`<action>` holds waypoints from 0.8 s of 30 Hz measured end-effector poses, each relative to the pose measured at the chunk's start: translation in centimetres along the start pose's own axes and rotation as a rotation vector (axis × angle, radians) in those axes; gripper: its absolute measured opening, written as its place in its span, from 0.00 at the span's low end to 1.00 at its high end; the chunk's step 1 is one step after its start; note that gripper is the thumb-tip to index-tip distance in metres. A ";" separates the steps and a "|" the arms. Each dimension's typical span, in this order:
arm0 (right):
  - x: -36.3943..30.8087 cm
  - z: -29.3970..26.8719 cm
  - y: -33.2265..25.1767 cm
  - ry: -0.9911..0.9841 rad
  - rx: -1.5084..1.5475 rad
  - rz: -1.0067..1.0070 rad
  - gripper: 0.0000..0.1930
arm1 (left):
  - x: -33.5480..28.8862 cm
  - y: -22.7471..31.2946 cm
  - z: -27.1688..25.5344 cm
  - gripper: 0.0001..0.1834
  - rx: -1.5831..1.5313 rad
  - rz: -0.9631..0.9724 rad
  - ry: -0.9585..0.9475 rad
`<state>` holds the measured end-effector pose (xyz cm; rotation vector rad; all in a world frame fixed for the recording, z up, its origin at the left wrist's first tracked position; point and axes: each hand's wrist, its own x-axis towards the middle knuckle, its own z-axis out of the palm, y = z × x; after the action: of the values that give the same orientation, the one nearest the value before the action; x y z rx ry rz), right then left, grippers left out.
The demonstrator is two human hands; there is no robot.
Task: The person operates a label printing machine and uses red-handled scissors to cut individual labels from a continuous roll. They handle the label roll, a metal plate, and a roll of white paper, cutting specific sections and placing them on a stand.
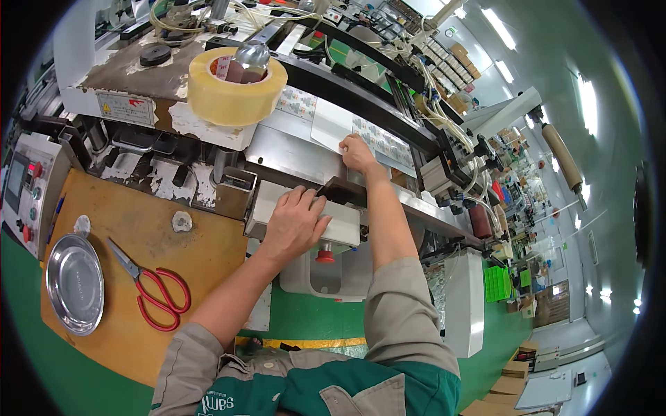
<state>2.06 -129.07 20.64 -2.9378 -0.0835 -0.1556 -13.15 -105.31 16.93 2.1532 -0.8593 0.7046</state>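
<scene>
1. Hands both up on the packaging machine, forearms entering from the near edge, grey sleeves pushed to the elbow
2. Left hand (295,223) laid flat, fingers spread and loose, on a pale block housing (305,220) at the machine's near side; pressing or steadying, gripping nothing, apparently as a brace while the other arm extends
3. Right hand (357,154) reached farther, fingertips pinched on the near edge of a white sheet (331,125) lying on the metal bed, seemingly to keep it square against the printed film strip (380,142) just to its right
4. Red knob (325,256) directly below the housing, untouched
5. Yellowish tape roll (236,87) seated over a spindle, far left of the hands
6. Red-handled scissors (154,288) and round steel dish (74,283) parked on the brown board at near left, within reach yet well apart from both hands
</scene>
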 end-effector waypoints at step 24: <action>-0.2 -0.7 1.7 -0.096 -0.137 -0.027 0.23 | -0.1 -0.1 -0.8 0.20 -0.056 -0.011 -0.030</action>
<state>1.88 -130.90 20.95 -3.0811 -0.1318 -0.0250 -13.30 -104.64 17.34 2.1215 -0.8723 0.6374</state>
